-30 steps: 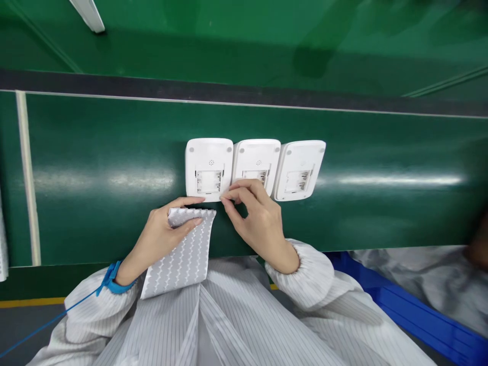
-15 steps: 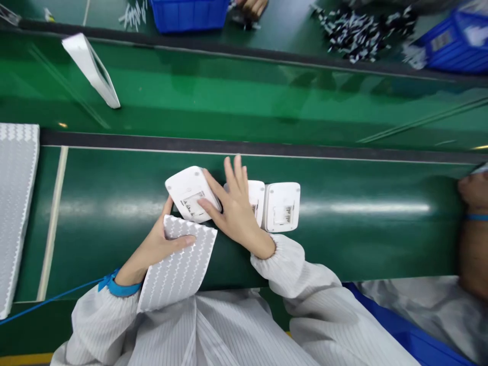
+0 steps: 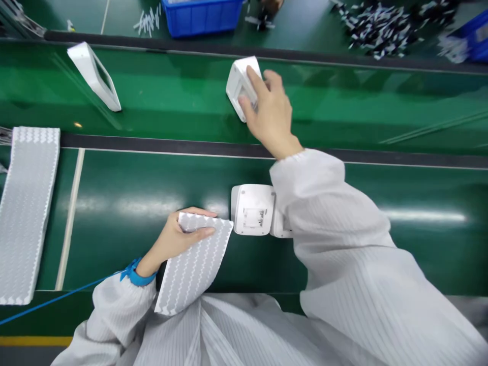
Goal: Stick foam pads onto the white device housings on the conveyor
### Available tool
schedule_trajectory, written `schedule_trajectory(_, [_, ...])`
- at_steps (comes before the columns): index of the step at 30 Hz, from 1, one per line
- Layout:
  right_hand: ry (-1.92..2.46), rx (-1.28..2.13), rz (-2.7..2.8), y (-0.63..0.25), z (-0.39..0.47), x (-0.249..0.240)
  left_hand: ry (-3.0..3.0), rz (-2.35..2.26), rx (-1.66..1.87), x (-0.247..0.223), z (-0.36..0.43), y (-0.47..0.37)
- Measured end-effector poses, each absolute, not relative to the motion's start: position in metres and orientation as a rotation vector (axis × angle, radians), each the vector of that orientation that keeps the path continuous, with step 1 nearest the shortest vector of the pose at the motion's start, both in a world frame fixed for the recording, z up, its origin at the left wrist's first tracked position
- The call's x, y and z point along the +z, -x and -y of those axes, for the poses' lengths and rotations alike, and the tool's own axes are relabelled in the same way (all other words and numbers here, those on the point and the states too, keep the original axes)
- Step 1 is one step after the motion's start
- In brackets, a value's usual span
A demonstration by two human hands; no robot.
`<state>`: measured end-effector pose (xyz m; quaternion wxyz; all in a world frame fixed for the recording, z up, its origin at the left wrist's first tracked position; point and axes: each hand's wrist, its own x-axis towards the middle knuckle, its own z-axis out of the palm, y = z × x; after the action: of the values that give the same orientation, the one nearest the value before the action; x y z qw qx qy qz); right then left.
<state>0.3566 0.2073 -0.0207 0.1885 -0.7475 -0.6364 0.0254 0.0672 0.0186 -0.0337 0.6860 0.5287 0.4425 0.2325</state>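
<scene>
My left hand (image 3: 186,234) is closed on a grey sheet of labels (image 3: 198,267) with white wavy rows, thumb on top and fingers beneath. Farther out, my right hand (image 3: 270,109) grips a white square plastic device (image 3: 238,84) with rounded corners, over the green belt. Its thumb and fingers press on the device's face. On the near worktop, a second white device (image 3: 254,203) lies with a printed label showing. Right beside it is another white device (image 3: 281,226), partly hidden by my right sleeve.
A white device (image 3: 95,76) stands tilted on the green belt (image 3: 163,96) at left. A long stack of label sheets (image 3: 30,213) lies on the worktop's left end. Beyond the belt are a blue bin (image 3: 204,18), a heap of small black-and-white parts (image 3: 377,28) and part of another person's hand (image 3: 272,5).
My right hand has moved from the near worktop out over the belt, carrying the white device away from my left hand. My left hand still holds the label sheet.
</scene>
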Motion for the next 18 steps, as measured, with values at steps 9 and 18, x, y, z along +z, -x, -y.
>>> schedule_trajectory(9, [1.332,0.950,1.838,-0.336,0.021,0.012,-1.286,-0.988,0.457,-0.029,-0.008,-0.072])
schedule_trajectory(18, [1.385,0.704,1.982,-0.340,0.077,-0.008,-1.363,-0.923,0.327,-0.020,0.005,-0.102])
